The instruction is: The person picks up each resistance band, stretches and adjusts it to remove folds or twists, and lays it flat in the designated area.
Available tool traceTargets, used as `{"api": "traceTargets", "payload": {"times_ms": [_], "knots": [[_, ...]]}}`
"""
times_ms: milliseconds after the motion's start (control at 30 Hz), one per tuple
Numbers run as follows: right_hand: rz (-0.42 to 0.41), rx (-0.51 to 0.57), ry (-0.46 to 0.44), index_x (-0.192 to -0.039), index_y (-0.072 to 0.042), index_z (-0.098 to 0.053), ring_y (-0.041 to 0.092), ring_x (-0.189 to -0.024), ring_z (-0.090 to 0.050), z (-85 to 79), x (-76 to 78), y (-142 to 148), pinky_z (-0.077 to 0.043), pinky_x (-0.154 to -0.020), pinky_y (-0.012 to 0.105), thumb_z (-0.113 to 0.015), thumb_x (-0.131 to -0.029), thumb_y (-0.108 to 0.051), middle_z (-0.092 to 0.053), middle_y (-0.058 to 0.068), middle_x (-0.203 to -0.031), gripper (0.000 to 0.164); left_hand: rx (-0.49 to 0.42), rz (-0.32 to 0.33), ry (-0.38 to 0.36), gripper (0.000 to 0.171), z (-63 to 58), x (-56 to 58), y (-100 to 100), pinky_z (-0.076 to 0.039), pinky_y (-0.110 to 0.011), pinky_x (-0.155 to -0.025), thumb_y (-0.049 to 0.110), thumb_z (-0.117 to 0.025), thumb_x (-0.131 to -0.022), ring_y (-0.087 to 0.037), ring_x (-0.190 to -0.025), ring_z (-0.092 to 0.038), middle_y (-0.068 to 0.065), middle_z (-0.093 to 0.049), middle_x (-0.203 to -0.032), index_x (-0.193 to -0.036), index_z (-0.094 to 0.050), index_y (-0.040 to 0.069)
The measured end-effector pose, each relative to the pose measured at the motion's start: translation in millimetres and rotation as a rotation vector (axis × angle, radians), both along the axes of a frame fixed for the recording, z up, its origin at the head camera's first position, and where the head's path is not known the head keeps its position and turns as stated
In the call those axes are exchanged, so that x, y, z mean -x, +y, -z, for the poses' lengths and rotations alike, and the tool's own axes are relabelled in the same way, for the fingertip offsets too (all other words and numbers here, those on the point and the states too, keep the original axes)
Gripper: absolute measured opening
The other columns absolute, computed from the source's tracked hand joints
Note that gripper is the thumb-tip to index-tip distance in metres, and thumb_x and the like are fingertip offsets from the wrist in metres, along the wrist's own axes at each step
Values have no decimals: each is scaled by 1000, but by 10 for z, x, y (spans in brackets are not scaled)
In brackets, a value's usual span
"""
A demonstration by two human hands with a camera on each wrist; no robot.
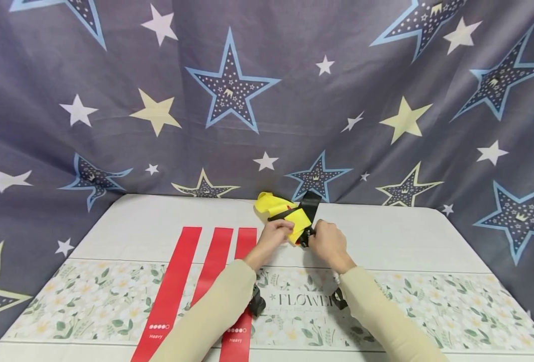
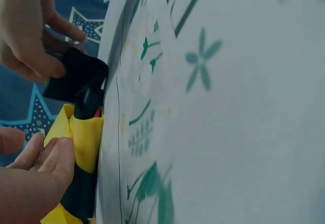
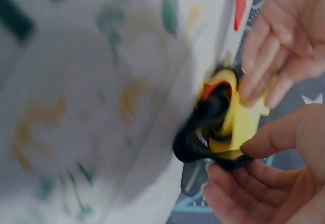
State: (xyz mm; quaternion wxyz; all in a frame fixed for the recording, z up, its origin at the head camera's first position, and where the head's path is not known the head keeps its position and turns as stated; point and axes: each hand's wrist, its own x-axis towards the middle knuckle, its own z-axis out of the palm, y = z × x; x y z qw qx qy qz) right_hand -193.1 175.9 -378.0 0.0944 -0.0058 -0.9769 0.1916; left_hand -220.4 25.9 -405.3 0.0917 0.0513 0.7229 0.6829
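A bundle of flat stretch bands lies towards the back of the table: a yellow band (image 1: 297,219) and a black band (image 1: 310,203) wound together, with a bit of red showing inside. My right hand (image 1: 329,240) pinches a loose part of the black band (image 2: 76,71) between thumb and fingers, as the right wrist view shows from the side. Beside the yellow band (image 3: 246,122), my left hand (image 1: 273,239) has its fingers fairly straight, fingertips right at the band's surface. In the left wrist view the left hand (image 2: 38,178) is below the right hand (image 2: 30,36).
Left of the bundle, several red bands marked "Heavy" lie lengthwise, among them the leftmost red band (image 1: 169,286); my left sleeve (image 1: 212,306) crosses over some. A floral table cover (image 1: 429,311) spreads beneath. Behind the table hangs a star-patterned curtain (image 1: 267,136).
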Motion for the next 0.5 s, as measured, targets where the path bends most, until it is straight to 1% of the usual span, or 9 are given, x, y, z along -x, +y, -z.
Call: {"api": "traceTargets", "payload": {"times_ms": [67, 200, 300, 367, 500], "knots": [[11, 34, 9, -58, -11, -43, 20, -49, -43, -67, 39, 75, -32, -43, 30, -53, -73, -3, -51, 7, -55, 19, 17, 5, 15, 29, 8, 19, 7, -52, -36, -89, 3, -51, -91, -30, -105, -60, -20, -62, -118, -116, -63, -6], [47, 88, 65, -55, -13, -41, 20, -50, -40, -249, 86, 230, -30, -45, 29, -49, -69, -5, -45, 4, -52, 18, 24, 15, 28, 28, 32, 71, 37, -52, -30, -85, 5, -52, -91, -28, -103, -61, -18, -64, -116, -116, -64, -4], [59, 108, 107, -60, -10, -47, 22, -54, -44, -376, 106, 328, -33, -48, 31, -49, -70, -7, -49, 6, -57, 11, 24, 15, 46, 27, 34, 109, 71, -52, -29, -83, 5, -52, -92, -27, -99, -61, -18, -64, -115, -115, -65, -3], [62, 111, 119, -65, -8, -52, 24, -57, -49, -442, 123, 381, -37, -50, 33, -50, -72, -7, -55, 8, -61, 8, 39, 13, 66, 27, 23, 128, 93, -52, -29, -83, 4, -52, -92, -27, -97, -61, -19, -64, -114, -114, -65, -3], [70, 117, 127, -76, -3, -60, 28, -61, -57, -546, 160, 480, -44, -54, 38, -51, -76, -9, -63, 16, -72, 11, 87, 4, 94, 26, -13, 158, 134, -53, -30, -84, 4, -52, -93, -26, -94, -61, -18, -65, -112, -113, -66, -2]]}}
